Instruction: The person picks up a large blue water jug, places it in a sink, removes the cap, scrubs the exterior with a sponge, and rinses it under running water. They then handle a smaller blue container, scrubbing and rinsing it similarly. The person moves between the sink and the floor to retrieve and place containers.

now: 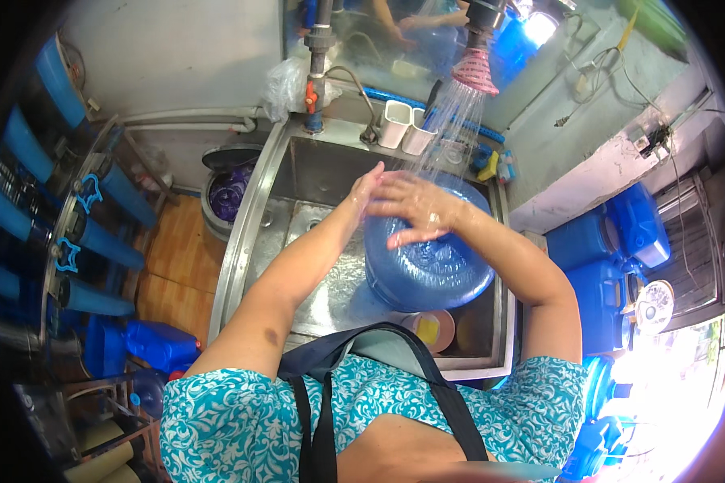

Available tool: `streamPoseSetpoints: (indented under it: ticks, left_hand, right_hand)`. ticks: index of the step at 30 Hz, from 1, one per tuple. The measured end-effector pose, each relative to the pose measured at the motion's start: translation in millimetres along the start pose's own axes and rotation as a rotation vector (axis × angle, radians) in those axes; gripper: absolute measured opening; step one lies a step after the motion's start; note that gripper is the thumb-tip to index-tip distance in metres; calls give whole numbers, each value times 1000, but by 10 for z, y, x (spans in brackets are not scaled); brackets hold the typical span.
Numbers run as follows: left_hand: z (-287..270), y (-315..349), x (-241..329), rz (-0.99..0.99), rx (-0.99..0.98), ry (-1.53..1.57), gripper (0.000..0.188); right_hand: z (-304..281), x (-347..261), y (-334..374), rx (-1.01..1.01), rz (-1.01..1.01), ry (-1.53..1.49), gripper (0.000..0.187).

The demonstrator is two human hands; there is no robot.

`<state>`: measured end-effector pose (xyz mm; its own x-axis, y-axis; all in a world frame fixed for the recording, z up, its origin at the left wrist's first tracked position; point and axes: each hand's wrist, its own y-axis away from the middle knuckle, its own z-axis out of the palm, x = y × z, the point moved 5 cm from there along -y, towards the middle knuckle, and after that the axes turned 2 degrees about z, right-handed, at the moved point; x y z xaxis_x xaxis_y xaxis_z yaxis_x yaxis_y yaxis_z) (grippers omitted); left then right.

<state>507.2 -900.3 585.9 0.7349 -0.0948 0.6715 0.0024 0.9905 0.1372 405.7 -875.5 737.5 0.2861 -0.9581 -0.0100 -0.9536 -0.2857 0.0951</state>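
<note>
A big round blue water jug [431, 274] stands in the steel sink [254, 209], its ridged, wet base facing up. Water streams onto it from a tap mouth wrapped in pink printed material [475, 72]. My right hand [415, 203] spreads its fingers over the jug's far left edge, wet and holding nothing. Beside it my left hand [368, 187] has its thumb stretched out. The right fingers overlap part of the left hand and hide some of its fingers. Whether either palm presses on the jug cannot be made out.
Two white cups [395, 123] stand on the sink's back ledge, with a yellow sponge [489, 167] farther right. A reddish bowl [437, 330] with something yellow sits at the sink's near edge. Blue containers [592, 298] stack at right; a lidded bin [221, 201] stands left.
</note>
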Motion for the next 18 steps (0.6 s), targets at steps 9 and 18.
streamPoseSetpoints:
  ticks: [9, 18]
  left_hand:
    - [69, 552, -32, 211, 12, -187, 77]
    - [-108, 435, -565, 334, 233, -121, 75]
  right_hand:
    - [-73, 1297, 720, -160, 1252, 136, 68]
    - [-20, 550, 719, 36, 789, 355, 66]
